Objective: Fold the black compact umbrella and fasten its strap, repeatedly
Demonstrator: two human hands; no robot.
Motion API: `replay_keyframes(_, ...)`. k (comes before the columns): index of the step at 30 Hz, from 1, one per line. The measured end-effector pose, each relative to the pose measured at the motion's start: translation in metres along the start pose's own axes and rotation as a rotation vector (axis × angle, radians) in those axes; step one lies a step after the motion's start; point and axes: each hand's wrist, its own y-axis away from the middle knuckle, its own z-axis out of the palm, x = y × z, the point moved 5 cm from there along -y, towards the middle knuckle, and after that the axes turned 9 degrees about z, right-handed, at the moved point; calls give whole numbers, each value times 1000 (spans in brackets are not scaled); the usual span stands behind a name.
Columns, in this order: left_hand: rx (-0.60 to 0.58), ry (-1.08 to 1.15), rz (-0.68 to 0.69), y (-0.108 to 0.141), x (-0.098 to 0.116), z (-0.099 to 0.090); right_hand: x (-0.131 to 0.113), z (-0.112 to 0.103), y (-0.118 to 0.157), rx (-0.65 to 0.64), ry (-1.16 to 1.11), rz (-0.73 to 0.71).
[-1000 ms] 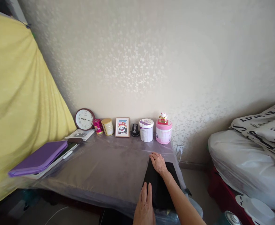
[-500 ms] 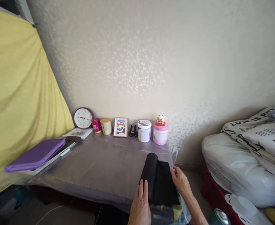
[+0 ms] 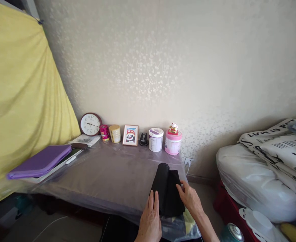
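Note:
A black roll of thin sheet material lies on the right front part of the table, with a loose flat flap spreading from its right side. I cannot tell whether it is cloth or plastic bags. My left hand rests along the roll's near left side with its fingers stretched out. At the flap's right edge, my right hand pinches the material between thumb and fingers. Under the near end of the flap, clear plastic with a yellow pattern shows at the table corner.
Plastic film covers the table. Along the wall stand a clock, a framed panda picture, a white tub and a pink tub. A purple folder lies left. White bags and a spray can are at right.
My right hand has moved left with the flap's edge, so the flap looks narrower. My left hand stays against the roll. The view has shifted slightly.

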Motion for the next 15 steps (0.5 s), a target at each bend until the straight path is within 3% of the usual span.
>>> replay_keyframes(9, 65, -21, 32, 1, -3, 6, -4, 8, -5, 10, -63, -84)
replay_keyframes(15, 47, -26, 31, 0, -3, 8, -28, -6, -14, -95, -357, -97)
